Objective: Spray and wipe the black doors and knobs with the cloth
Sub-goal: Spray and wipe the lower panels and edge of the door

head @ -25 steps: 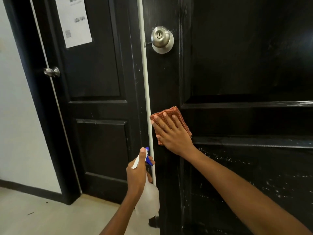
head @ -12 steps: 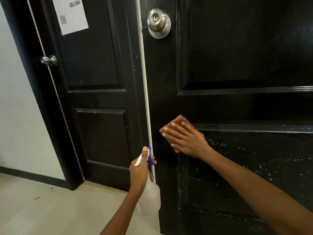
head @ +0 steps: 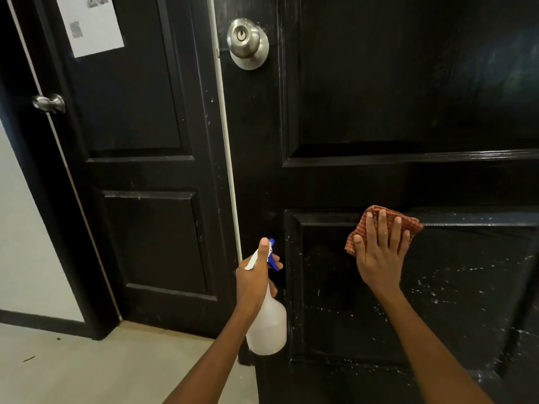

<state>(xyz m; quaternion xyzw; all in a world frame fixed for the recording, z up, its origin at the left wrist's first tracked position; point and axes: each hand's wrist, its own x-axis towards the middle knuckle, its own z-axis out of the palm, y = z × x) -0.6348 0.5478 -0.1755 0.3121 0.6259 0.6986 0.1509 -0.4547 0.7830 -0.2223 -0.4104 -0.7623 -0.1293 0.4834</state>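
Black door (head: 408, 97) fills the view, droplets speckling its lower panel; right hand (head: 379, 252) presses the checked cloth (head: 408, 221) flat there, left hand (head: 253, 279) grips a translucent spray bottle (head: 267, 328), contents unclear.

Right hand (head: 379, 255) flat, fingers spread, arm extended; left hand (head: 255, 279) curled in grip, thumb up.

Glossy black door (head: 408, 97), brushed metal knob (head: 247, 42), woven checked cloth (head: 408, 223).
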